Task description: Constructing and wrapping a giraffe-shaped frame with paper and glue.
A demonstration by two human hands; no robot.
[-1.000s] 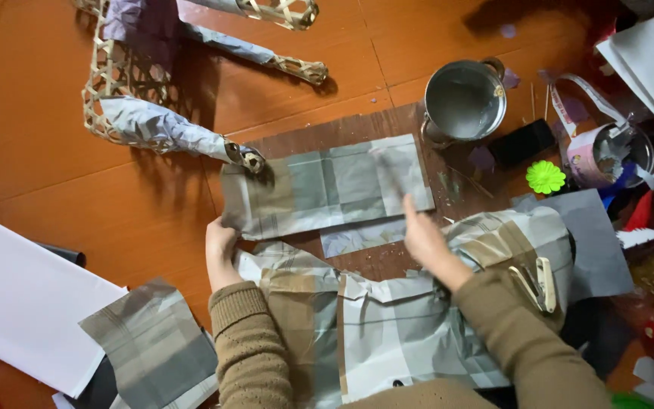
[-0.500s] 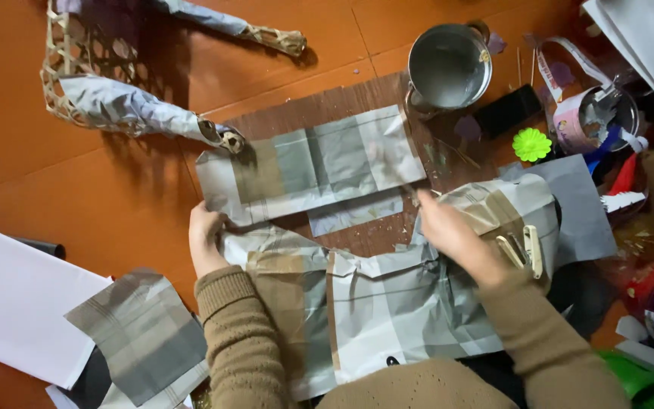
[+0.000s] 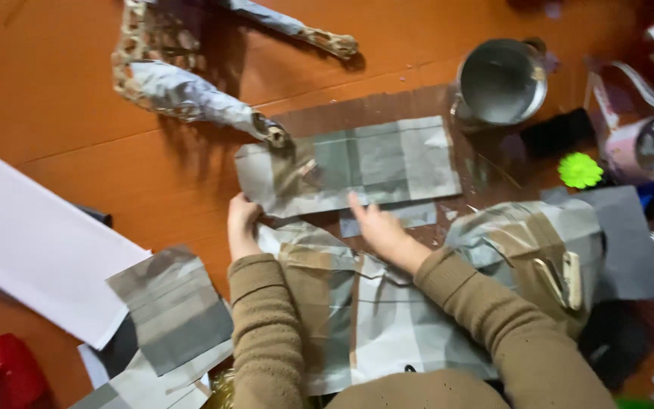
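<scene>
On the orange-brown floor (image 3: 77,121), both hands press at grey checked paper.

Left hand (image 3: 242,226) curls its fingers on the near corner of the flat paper strip (image 3: 357,163); right hand (image 3: 376,227) lies open, fingertips at the strip's lower edge. Crumpled checked paper (image 3: 387,310) covers the lap. A metal pot (image 3: 502,82) and a white sheet (image 3: 35,250) lie nearby.

No packages, labels, signs or screens clearly visible.
</scene>
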